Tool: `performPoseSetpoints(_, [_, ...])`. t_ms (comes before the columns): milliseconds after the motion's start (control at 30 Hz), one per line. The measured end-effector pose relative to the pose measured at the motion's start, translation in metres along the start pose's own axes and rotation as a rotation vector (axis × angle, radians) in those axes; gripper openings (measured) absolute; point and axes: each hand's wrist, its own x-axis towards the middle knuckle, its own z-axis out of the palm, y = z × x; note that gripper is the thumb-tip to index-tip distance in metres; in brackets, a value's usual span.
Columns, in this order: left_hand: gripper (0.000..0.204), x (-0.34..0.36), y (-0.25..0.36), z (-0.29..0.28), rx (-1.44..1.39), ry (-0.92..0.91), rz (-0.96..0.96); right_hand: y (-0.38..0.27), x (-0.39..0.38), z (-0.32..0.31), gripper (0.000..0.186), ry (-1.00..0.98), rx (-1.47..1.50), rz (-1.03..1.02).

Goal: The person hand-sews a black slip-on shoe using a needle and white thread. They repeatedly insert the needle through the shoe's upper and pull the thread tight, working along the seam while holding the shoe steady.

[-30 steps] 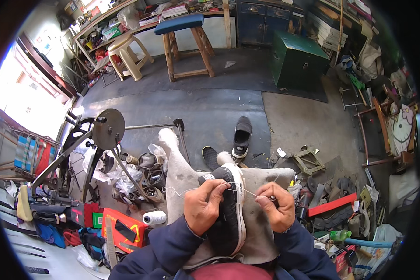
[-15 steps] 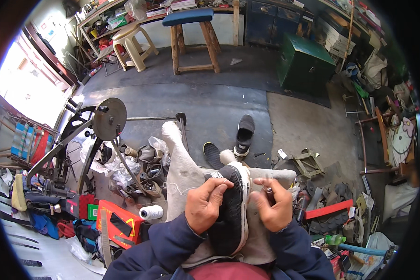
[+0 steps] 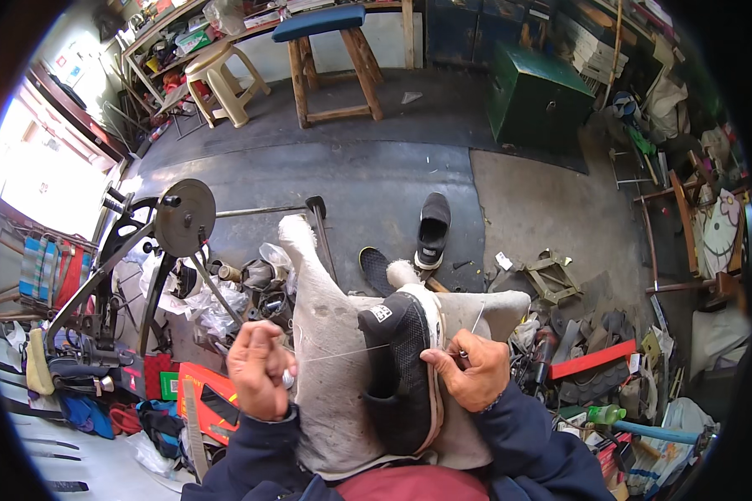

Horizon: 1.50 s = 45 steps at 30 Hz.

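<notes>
A black slip-on shoe (image 3: 403, 334) with a white sole edge lies lengthwise on a grey cloth (image 3: 330, 401) over my lap, toe end away from me. My left hand (image 3: 261, 371) is closed, well left of the shoe, on a white thread (image 3: 342, 354) that runs taut across to the shoe's upper. My right hand (image 3: 475, 369) is wrapped around an awl beside the sole edge. The thin metal spike of the awl (image 3: 480, 316) points up past the fingers; its handle is mostly hidden by the palm. The matching shoe (image 3: 433, 230) stands on the floor ahead.
A loose insole (image 3: 376, 269) lies near the floor shoe. To the left stand a hand-wheel machine (image 3: 184, 219) and an orange-red box (image 3: 207, 399). Scraps and a red strip (image 3: 591, 359) crowd the right. Farther off are a blue-topped stool (image 3: 322, 25) and a green chest (image 3: 536, 96).
My left hand has moved left, away from the shoe, drawing the thread taut. My right hand has come closer to the sole edge, and the awl's spike now shows. The view has shifted slightly.
</notes>
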Motion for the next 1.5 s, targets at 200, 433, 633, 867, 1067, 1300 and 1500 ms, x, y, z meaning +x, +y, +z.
performPoseSetpoints(200, [0.024, -0.048, 0.002, -0.036, 0.027, 0.077, -0.263, 0.003, 0.002, 0.006, 0.039, -0.005, 0.062, -0.074])
performPoseSetpoints(433, [0.024, -0.084, -0.003, -0.042, -0.039, 0.095, -0.369, -0.001, 0.004, 0.011, 0.039, 0.001, 0.076, -0.085])
performPoseSetpoints(633, [0.028, -0.060, 0.007, -0.082, -0.089, 0.173, -0.220, 0.002, -0.001, 0.000, 0.036, -0.009, 0.066, -0.028])
performPoseSetpoints(867, [0.025, -0.029, 0.038, -0.099, 0.911, 0.225, -0.281, 0.031, -0.006, -0.007, 0.028, 0.138, 0.513, 0.261])
performPoseSetpoints(1067, [0.042, -0.053, 0.010, 0.008, 0.509, -0.048, 0.104, 0.037, -0.016, -0.028, 0.048, 0.109, 0.157, 0.050])
performPoseSetpoints(1300, [0.038, -0.038, -0.023, 0.082, 0.232, -0.410, -0.385, 0.014, -0.048, -0.019, 0.050, -0.118, 0.263, -0.098])
performPoseSetpoints(1500, [0.031, -0.031, -0.031, 0.092, 0.314, -0.387, -0.415, 0.017, -0.043, -0.020, 0.051, -0.164, 0.259, -0.126])
